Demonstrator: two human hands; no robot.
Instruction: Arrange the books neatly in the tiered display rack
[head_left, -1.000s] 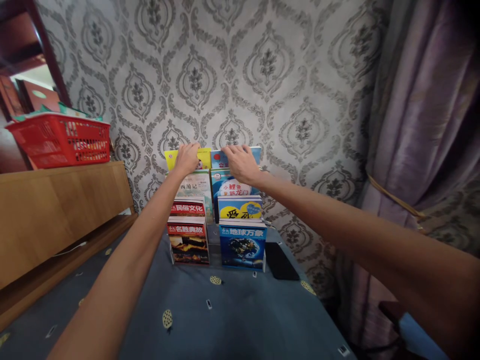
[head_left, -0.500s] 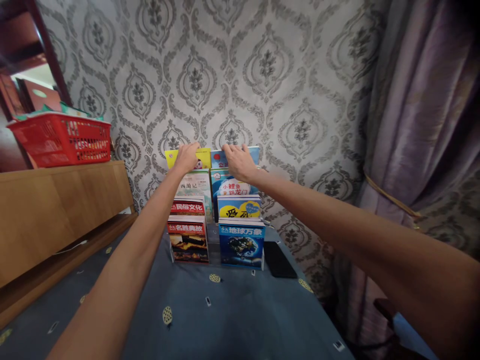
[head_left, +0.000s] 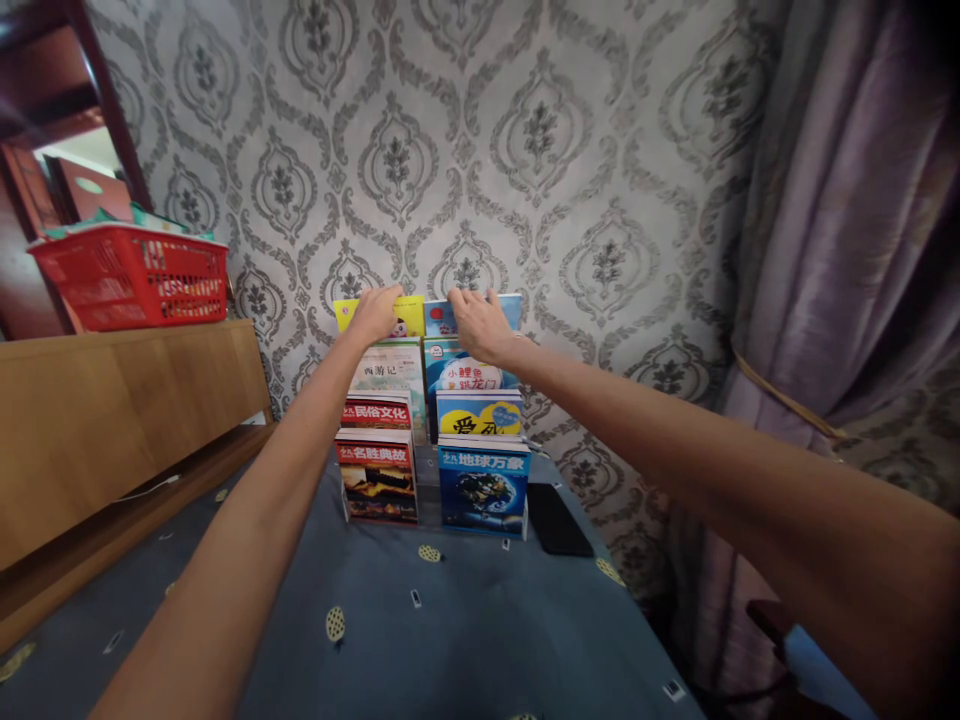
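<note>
A: Hardly shifting since a second ago: still reaching far forward, still resting the left hand (head_left: 375,315) on the yellow-covered paperback book (head_left: 411,314) and the right hand (head_left: 480,325) on the light-blue-covered paperback book (head_left: 441,319).

B: Sitting where, exactly?

A: Standing upright side by side in the back, topmost row of the stepped display of glossy picture books (head_left: 435,430), close against the grey damask wallpaper (head_left: 540,150).

B: Gripping, or just touching?

A: Curling fingers over both top edges; pinching or merely hooking, cannot tell from behind the knuckles.

B: Risking what, then?

A: Probably tipping the whole stack forward. Pulling on the highest row while leaning at full stretch, likely dragging the lower rows along and toppling them onto the blue-grey patterned tablecloth (head_left: 450,640).

B: Anything else?

A: Possibly knocking a falling cover onto the flat black phone (head_left: 556,520) lying just beside the front right book. Also possibly bending a thin cover by tugging at one corner only.

B: Threatening the red plastic mesh basket (head_left: 131,275)?

A: Hardly; sitting well apart on the light wooden cabinet (head_left: 112,420).
</note>
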